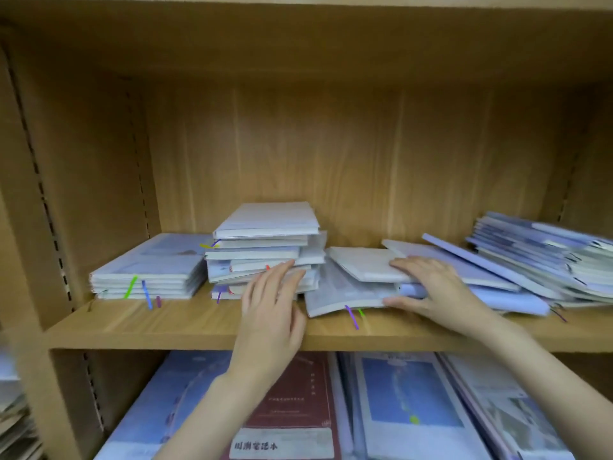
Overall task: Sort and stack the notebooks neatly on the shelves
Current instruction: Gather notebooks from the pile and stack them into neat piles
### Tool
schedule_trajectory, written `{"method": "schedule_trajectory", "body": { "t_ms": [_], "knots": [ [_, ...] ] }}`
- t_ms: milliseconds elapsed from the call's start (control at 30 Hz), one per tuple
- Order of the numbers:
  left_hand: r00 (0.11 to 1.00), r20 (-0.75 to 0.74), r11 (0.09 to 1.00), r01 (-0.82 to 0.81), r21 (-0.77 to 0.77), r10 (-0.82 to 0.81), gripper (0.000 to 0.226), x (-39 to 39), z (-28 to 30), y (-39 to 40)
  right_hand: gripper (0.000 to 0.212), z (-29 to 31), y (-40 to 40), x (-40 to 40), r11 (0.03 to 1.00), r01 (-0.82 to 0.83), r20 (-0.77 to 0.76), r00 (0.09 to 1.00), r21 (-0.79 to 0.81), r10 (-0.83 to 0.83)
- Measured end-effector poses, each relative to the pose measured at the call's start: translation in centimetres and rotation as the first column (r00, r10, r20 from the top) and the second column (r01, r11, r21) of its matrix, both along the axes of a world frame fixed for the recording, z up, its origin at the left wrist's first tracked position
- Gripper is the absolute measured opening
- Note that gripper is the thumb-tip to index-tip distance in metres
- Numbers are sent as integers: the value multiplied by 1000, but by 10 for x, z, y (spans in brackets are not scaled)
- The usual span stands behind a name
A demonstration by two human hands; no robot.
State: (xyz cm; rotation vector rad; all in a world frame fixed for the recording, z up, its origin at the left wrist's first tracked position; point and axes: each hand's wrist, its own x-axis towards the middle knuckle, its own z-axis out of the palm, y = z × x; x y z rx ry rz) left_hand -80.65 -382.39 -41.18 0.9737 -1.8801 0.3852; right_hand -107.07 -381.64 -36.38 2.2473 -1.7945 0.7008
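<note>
On the wooden shelf (185,327) lie pale notebooks in several heaps. A low neat stack (149,270) sits at the left. A taller uneven stack (265,240) stands in the middle, and my left hand (268,313) presses its straight fingers against that stack's front right side. To the right, a few slanted notebooks (361,267) lean on each other; my right hand (431,287) grips them, fingers over the top cover and thumb under the lower edge. A sliding pile of blue-white notebooks (544,257) fills the right end.
The lower shelf holds flat notebooks: blue-white covers (408,393) and a dark red one (298,403) with a white label. Coloured ribbon bookmarks hang over the shelf's front edge. The cabinet's left wall (83,161) and back panel close the space; above the stacks there is open height.
</note>
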Motion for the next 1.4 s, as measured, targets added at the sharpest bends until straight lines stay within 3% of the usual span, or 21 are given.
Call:
{"method": "schedule_trajectory", "body": {
  "t_ms": [100,200,267,367,433,500,567,633,700,767,800,867,933,1033,1133,1200,1333,1400],
  "knots": [
    [1000,17,1000,12,18,-12,44,-17,1,-5,61,5,-5,2,999,36,35,999,-20,-36],
    [998,66,999,-9,43,6,37,-31,-4,-10,37,9,-9,13,983,106,-188,973,-147,-133],
    [998,55,998,-9,70,5,35,-33,-7,-13,30,8,-9,21,963,146,-210,958,-226,-194],
    [998,49,997,34,71,-38,36,-30,-8,-15,25,19,-15,16,927,210,-11,974,-310,-224],
    [998,36,995,53,81,-56,37,-30,-7,-15,26,44,-15,7,897,259,259,951,-357,-171],
    [998,31,995,51,91,-54,37,-31,-7,-14,31,76,-10,1,852,304,540,841,-427,-30],
    [998,40,995,43,86,-47,36,-30,-8,-15,30,110,-2,-3,781,363,685,720,-508,110],
    [998,34,993,47,105,-51,39,-30,-8,-17,28,137,6,-1,717,412,675,729,-562,110],
    [998,33,991,47,125,-51,42,-30,-8,-17,33,152,12,13,688,439,506,854,-578,-120],
    [998,47,989,38,143,-45,44,-31,-7,-15,37,145,14,40,752,442,226,897,-489,-381],
    [998,50,985,41,166,-50,47,-31,-7,-15,42,134,9,53,831,414,85,907,-372,-413],
    [996,45,975,62,215,-73,54,-29,-6,-14,53,106,-5,71,954,297,-25,955,35,-296],
    [993,36,969,100,225,-111,53,-26,-5,-14,50,85,-10,63,942,139,48,986,305,-161],
    [991,26,972,127,200,-134,51,-23,-5,-15,38,72,9,12,926,-63,107,994,372,25],
    [993,5,969,117,216,-121,56,-25,-4,-13,69,52,34,-36,827,-171,202,977,536,71],
    [993,9,965,111,236,-117,59,-27,-2,-13,73,36,35,-49,839,-218,255,962,498,98],
    [990,-7,945,138,298,-142,60,-25,3,-12,79,24,32,-59,822,-269,209,960,501,186],
    [992,-1,942,122,312,-128,50,-26,5,-11,93,23,33,-66,796,-263,147,965,545,218]
  ]
}}
